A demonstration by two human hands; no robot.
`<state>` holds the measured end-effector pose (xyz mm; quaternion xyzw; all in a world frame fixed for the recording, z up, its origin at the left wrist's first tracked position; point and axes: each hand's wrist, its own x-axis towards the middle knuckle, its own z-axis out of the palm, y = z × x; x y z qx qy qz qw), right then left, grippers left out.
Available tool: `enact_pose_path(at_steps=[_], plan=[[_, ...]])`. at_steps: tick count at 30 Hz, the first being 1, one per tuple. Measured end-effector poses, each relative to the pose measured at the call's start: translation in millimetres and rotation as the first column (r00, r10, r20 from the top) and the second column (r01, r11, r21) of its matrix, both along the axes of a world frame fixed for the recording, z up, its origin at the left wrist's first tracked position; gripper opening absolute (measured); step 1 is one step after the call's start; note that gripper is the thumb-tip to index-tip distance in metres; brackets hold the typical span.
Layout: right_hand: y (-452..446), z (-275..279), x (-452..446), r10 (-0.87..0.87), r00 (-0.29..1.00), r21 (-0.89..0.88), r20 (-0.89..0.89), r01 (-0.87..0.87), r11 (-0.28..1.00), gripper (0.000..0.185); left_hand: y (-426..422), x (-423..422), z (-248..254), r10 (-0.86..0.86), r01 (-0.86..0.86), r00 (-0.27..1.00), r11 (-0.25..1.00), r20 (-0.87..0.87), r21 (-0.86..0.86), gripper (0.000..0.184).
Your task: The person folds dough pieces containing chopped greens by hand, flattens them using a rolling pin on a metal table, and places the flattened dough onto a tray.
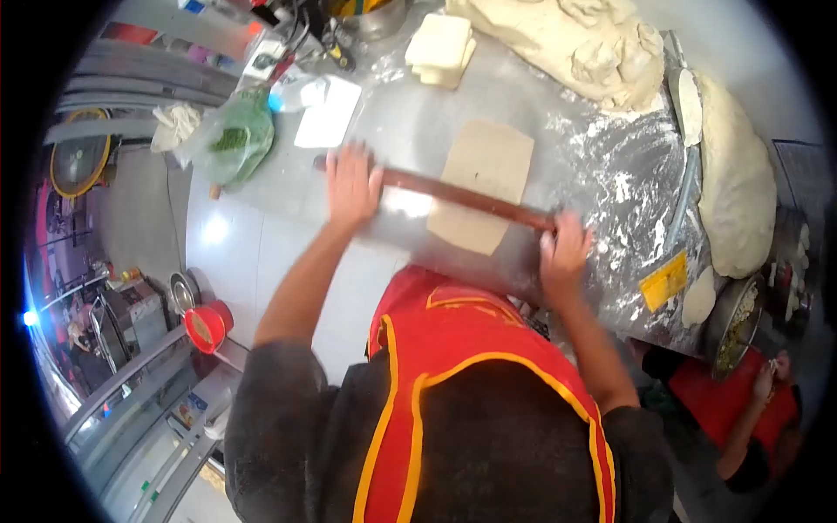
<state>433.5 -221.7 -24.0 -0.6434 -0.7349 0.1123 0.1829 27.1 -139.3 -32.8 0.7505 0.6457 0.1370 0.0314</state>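
Observation:
A long dark-red rolling pin (462,195) lies slantwise across a flat, tan sheet of dough (490,157) on the metal table. My left hand (353,185) is on the pin's left end, fingers over the wood and pointing away from me. At the other end my right hand (565,248) grips the pin, slightly blurred. The dough sheet shows on both sides of the pin. Beyond it sits a stack of pale square dough pieces (440,50).
A big dough mass (602,52) lies at the back, another (737,174) at right. A yellow scraper (664,281) rests on floured metal. A white board (328,113) and a green bag (240,139) stand left. A co-worker's hand (767,379) is near a filling bowl (737,327).

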Motion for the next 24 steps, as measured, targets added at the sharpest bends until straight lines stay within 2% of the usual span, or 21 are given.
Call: enact_pose_path(at_steps=[1, 2, 3, 5, 6, 7, 9, 11, 13, 16, 17, 19, 22, 24], plan=[[28.9, 29.6, -4.9, -0.084, 0.996, -0.102, 0.006, 0.084, 0.991, 0.045, 23.3, 6.6, 2.9, 0.044, -0.043, 0.999, 0.999, 0.022, -0.008, 0.052], [53.7, 27.4, -5.0, -0.108, 0.993, -0.006, 0.049, 0.108, 0.994, 0.046, 45.5, 13.0, 8.8, -0.013, 0.007, 0.998, 0.994, 0.056, 0.105, 0.051], [68.1, 24.0, -3.9, -0.135, 0.987, 0.096, 0.088, 0.127, 0.987, 0.047, 47.8, 20.8, 13.2, -0.027, 0.027, 1.000, 0.996, 0.009, 0.088, 0.053], [46.5, 14.3, -6.6, -0.075, 0.984, 0.036, 0.159, 0.071, 0.997, 0.050, 41.9, 32.7, 16.5, -0.065, 0.068, 0.995, 0.997, -0.080, 0.033, 0.055], [42.7, 6.1, -9.0, -0.052, 0.981, 0.028, 0.189, 0.047, 0.998, 0.052, 25.8, 27.6, 10.5, -0.037, 0.036, 0.990, 0.999, -0.134, -0.009, 0.058], [19.4, -0.8, -8.1, -0.030, 0.980, 0.003, 0.196, 0.030, 1.000, 0.058, 4.3, 21.9, 4.5, -0.011, 0.009, 0.994, 1.000, -0.109, -0.018, 0.053], [-23.7, 7.1, -14.6, 0.009, 0.982, -0.073, 0.186, 0.004, 0.997, 0.061, -45.8, 18.7, 14.3, 0.014, -0.013, 0.999, 0.999, 0.030, -0.052, 0.056], [-78.1, -8.8, -9.4, 0.082, 0.977, 0.002, 0.195, -0.084, 0.997, 0.064, -100.0, 9.4, 7.8, 0.030, -0.015, 0.994, 0.990, 0.108, -0.141, 0.063], [-97.6, -14.0, -5.5, 0.111, 0.978, -0.020, 0.175, -0.109, 0.994, 0.065, -141.3, 1.8, -4.7, 0.028, -0.023, 0.999, 0.994, 0.042, -0.104, 0.068], [-67.7, -12.4, -5.1, 0.084, 0.976, 0.023, 0.199, -0.090, 0.996, 0.066, -107.5, 14.4, 2.4, 0.051, -0.051, 0.999, 0.997, 0.002, -0.051, 0.064], [-37.2, -8.6, -6.3, 0.065, 0.974, 0.057, 0.216, -0.079, 0.995, 0.065, -71.4, 20.0, 7.7, 0.055, -0.055, 0.998, 0.998, -0.016, -0.021, 0.064], [37.6, 6.4, -5.4, -0.019, 0.954, 0.002, 0.298, 0.019, 1.000, 0.064, 6.2, 30.0, 16.5, 0.055, -0.051, 0.995, 0.998, -0.084, 0.041, 0.063], [90.2, 19.4, -2.5, -0.131, 0.975, 0.015, 0.178, 0.131, 0.991, 0.061, 71.7, 35.4, 16.1, 0.107, -0.101, 0.994, 0.986, -0.038, 0.132, 0.062], [66.2, 8.8, -2.2, -0.106, 0.982, -0.008, 0.158, 0.109, 0.994, 0.060, 52.9, 28.6, 8.1, 0.035, -0.033, 0.999, 0.997, -0.023, 0.077, 0.062]])
